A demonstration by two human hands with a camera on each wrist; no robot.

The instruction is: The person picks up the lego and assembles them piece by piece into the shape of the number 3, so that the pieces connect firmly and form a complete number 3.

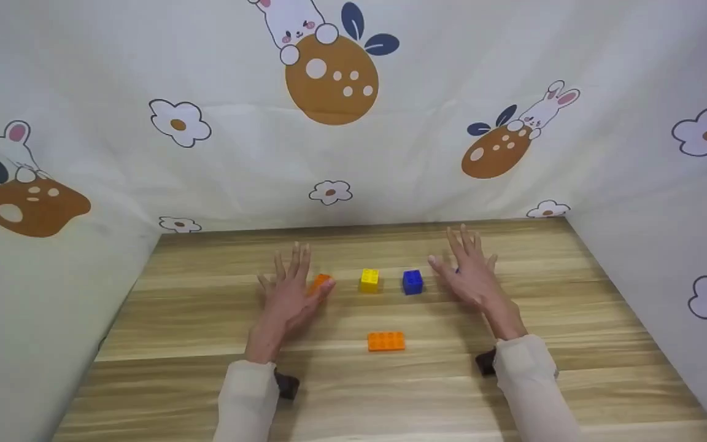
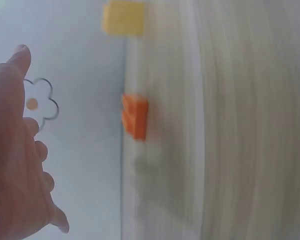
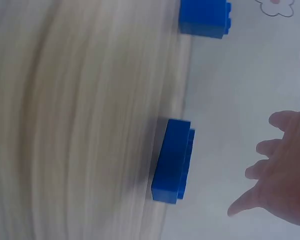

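Note:
My left hand (image 1: 289,298) hovers over the table with its fingers spread, and its thumb overlaps an orange brick (image 1: 321,280) in the head view. The left wrist view shows this orange brick (image 2: 136,117) on the wood, apart from the hand. On the other side, my right hand (image 1: 471,279) is also spread and holds nothing. It mostly hides a long blue brick from the head camera; the right wrist view shows that long blue brick (image 3: 171,162) fully. Between the hands stand a yellow brick (image 1: 369,280) and a smaller blue brick (image 1: 412,282). Nearer me lies another orange brick (image 1: 385,341), eight-studded.
The wooden table (image 1: 384,399) is bordered at the back and both sides by a pale printed curtain (image 1: 255,166) with rabbits, fruit and flowers. A black wrist camera (image 1: 287,385) shows beneath the left sleeve, another black one (image 1: 486,363) by the right sleeve.

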